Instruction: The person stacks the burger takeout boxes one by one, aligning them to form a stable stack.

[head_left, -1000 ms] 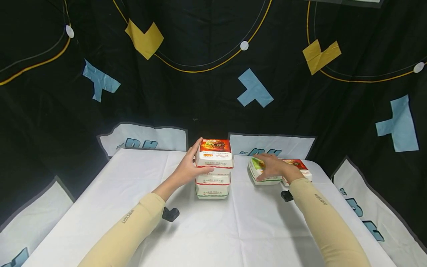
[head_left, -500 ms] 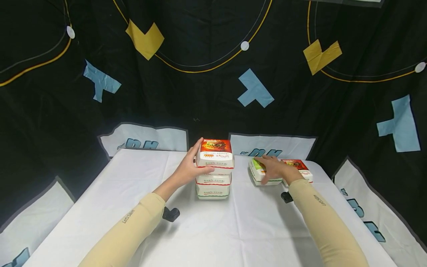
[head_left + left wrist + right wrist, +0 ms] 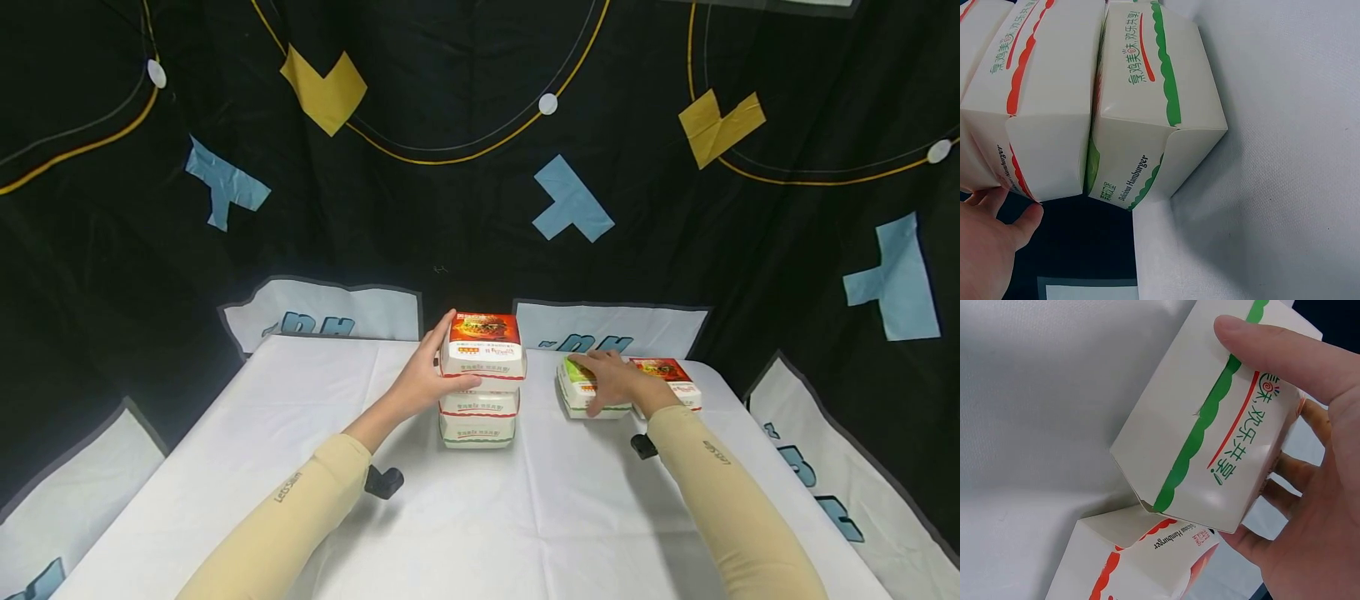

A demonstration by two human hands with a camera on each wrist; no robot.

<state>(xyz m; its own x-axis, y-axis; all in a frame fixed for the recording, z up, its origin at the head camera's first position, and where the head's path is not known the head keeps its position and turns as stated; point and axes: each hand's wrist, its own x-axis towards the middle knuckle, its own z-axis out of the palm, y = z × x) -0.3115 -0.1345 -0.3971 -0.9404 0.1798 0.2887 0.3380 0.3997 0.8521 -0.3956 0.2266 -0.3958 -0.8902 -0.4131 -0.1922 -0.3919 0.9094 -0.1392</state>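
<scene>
White card burger boxes point(image 3: 483, 350) rise in a stack point(image 3: 478, 407) just right of the left grip point(image 3: 415, 382), which grasps its upper part, the long axis vertical and printed fronts facing the person, while the right grip point(image 3: 618, 379) clasps a green-trimmed box point(image 3: 576, 395), a loose red-topped box point(image 3: 671, 375) beside that wrist. From the left wrist, the lowest box point(image 3: 1141, 94) lies farthest from the grip, nearest the desk point(image 3: 1297, 156). From the right wrist, the thumb point(image 3: 1279, 353) lies across the green-trimmed box's front, its long edge running slantwise.
</scene>
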